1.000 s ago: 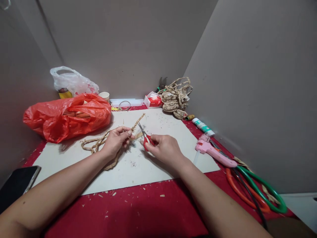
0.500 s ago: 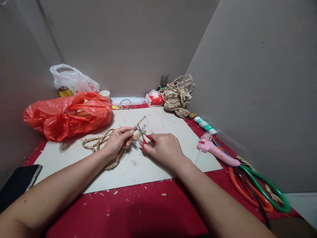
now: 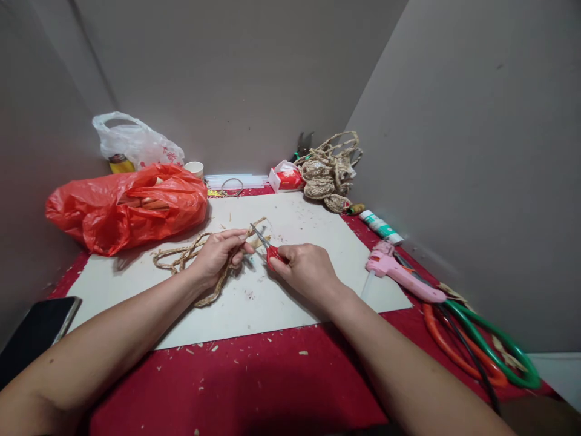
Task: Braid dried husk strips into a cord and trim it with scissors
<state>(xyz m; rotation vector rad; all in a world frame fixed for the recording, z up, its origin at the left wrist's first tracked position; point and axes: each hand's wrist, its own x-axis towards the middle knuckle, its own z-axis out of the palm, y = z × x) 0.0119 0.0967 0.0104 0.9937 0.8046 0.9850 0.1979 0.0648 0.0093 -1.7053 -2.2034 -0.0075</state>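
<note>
Pinching: the left hand (image 3: 221,255), left of the frame's centre, presses thumb and fingers together on the rope (image 3: 212,297), close to its free end.
Scissors (image 3: 272,251): the right hand (image 3: 308,266), right of centre, is closed round the red handles, the blades reaching to the rope just past the left hand (too fine to tell how far apart they stand).
Rope, handling: likely light, soft and bendy, rough enough not to slip, though a loose end may fray; best held between thumb and forefinger, just short of the tip.
Rope, looks: tan and knobbly, twisted or plaited (hard to say which), with a thin, wispy tip.
Rope, place: the tip points up near the centre; the rest lies in loops left of and below the left hand, on the pale sheet (image 3: 258,309).
Around: coils (image 3: 319,188) at upper right of centre, a red bag (image 3: 91,212) at left, a glue gun (image 3: 402,279) at right, the red surface (image 3: 254,399) below.
</note>
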